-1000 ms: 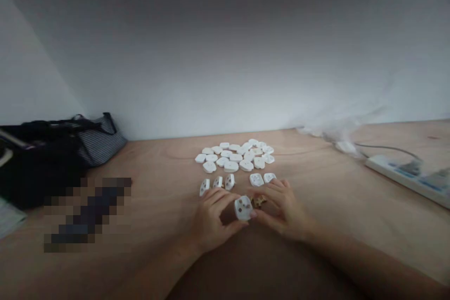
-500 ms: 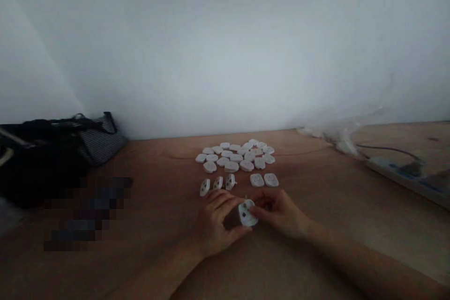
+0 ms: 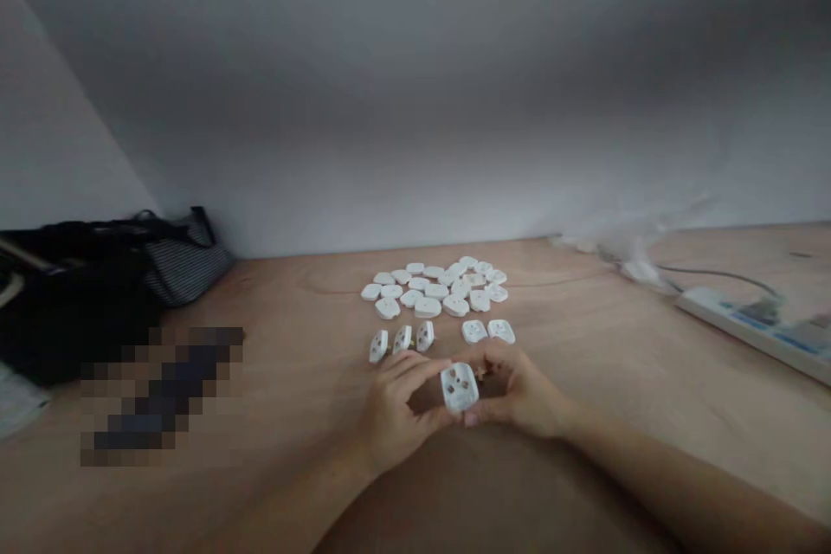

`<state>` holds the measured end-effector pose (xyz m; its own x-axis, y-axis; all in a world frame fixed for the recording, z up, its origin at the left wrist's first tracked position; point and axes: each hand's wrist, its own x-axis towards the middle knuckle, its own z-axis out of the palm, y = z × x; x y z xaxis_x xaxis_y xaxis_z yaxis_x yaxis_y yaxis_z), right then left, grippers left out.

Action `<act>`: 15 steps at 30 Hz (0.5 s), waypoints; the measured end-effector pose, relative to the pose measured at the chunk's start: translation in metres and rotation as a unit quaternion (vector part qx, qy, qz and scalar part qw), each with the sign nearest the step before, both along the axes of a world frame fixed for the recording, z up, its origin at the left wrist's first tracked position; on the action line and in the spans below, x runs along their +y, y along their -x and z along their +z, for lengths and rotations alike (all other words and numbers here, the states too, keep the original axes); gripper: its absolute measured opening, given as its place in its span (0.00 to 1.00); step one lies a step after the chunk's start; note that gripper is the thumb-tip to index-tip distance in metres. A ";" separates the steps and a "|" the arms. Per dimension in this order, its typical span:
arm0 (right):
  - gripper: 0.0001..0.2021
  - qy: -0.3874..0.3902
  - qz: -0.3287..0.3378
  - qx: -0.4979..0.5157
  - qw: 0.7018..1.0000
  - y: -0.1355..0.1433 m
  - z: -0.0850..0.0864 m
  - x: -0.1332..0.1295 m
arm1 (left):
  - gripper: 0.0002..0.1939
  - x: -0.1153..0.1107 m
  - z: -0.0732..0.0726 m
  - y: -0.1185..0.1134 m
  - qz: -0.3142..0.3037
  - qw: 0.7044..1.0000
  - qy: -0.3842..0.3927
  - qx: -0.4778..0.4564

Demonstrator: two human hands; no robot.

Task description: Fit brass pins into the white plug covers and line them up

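A white plug (image 3: 460,388) with brass-coloured metal in its openings is held up between my two hands, its face turned toward me. My left hand (image 3: 403,407) is closed on its left side, thumb low and fingers along the upper edge. On the other side, my right hand (image 3: 523,389) grips the right edge, thumb at the lower corner. Three similar white plugs (image 3: 425,336) stand on edge just beyond my left fingers, pins pointing right. Past my right hand lie two white plug covers (image 3: 501,331), side by side.
Farther back on the wooden table (image 3: 299,398) is a cluster of several white plug pieces (image 3: 428,307). A black bag (image 3: 78,294) and a blurred dark object (image 3: 169,398) are at left. At right are a power strip (image 3: 753,325) and clear plastic (image 3: 636,255).
My right fingers have moved from the plug's face to its right edge. The plug has turned to face me more squarely. The wall looks darker and the table brighter.
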<state>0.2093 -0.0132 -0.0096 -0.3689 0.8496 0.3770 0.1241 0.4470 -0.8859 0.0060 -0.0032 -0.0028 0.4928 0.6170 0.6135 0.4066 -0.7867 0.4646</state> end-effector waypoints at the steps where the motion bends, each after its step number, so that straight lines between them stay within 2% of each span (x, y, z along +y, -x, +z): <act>1: 0.23 -0.003 -0.012 -0.007 1.000 0.000 -0.002 0.000 | 0.24 0.000 -0.001 0.000 0.012 1.000 0.013 -0.006; 4: 0.22 0.009 -0.013 -0.023 1.000 -0.003 -0.002 0.001 | 0.28 -0.002 -0.002 0.000 0.069 0.995 0.066 -0.013; 6: 0.21 0.003 -0.038 -0.040 0.998 -0.009 0.002 0.006 | 0.24 -0.003 -0.001 0.002 0.081 0.992 0.095 0.021; 9: 0.20 -0.063 -0.130 -0.129 0.981 -0.020 0.010 0.022 | 0.16 -0.004 0.005 0.003 0.029 0.987 0.114 0.107; 11: 0.20 -0.097 -0.174 -0.199 0.960 -0.025 0.015 0.037 | 0.16 -0.005 0.008 0.004 -0.015 0.981 0.125 0.145; 15: 0.21 -0.127 -0.168 -0.316 0.925 -0.021 0.019 0.063 | 0.20 -0.006 0.006 0.005 -0.032 0.977 0.132 0.163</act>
